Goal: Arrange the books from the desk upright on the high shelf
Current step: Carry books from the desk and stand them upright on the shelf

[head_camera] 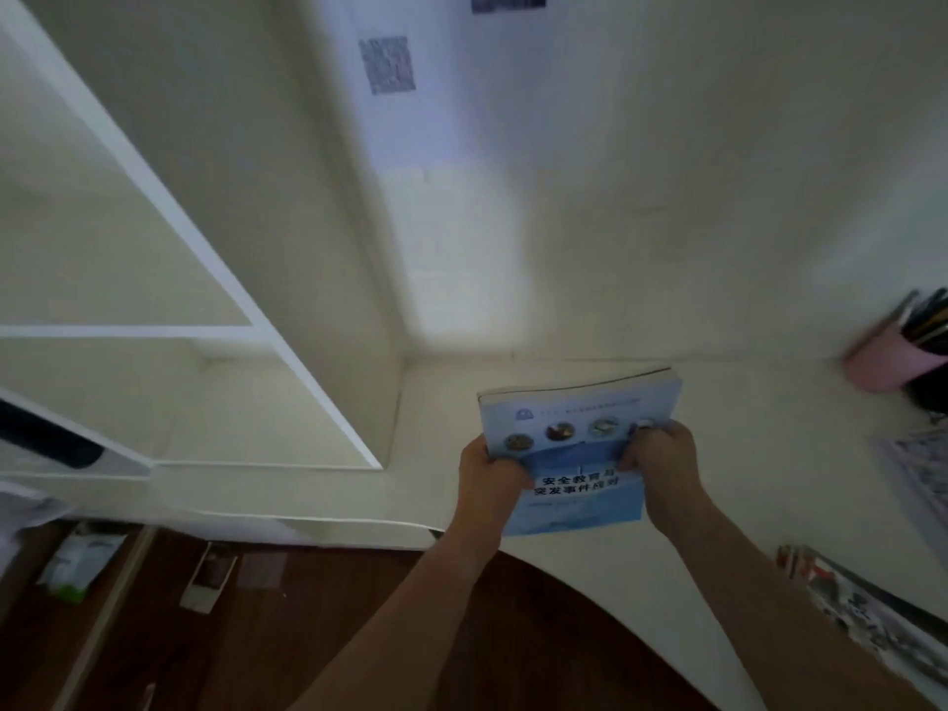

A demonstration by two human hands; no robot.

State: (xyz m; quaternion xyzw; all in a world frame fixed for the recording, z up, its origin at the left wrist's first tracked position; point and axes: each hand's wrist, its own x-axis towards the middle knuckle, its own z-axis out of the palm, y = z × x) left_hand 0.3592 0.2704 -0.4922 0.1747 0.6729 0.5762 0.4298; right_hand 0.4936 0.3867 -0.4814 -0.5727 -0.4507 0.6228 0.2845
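Blue book point(574, 443) held over the table point(744, 454), left hand point(487, 472) and right hand point(662, 461) gripping its side edges; shelf point(128, 331) lies up-left.

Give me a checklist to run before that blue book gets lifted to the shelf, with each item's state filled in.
1. Left hand grips the blue paperback book at its left edge: ok.
2. Right hand grips its right edge: ok.
3. Book closed, cover facing up: ok.
4. White shelf unit compartments in view hold nothing that blocks a book: ok.
5. Pink pen holder stands apart from the book, off to the right: ok.
6. High shelf itself in view: cannot tell.
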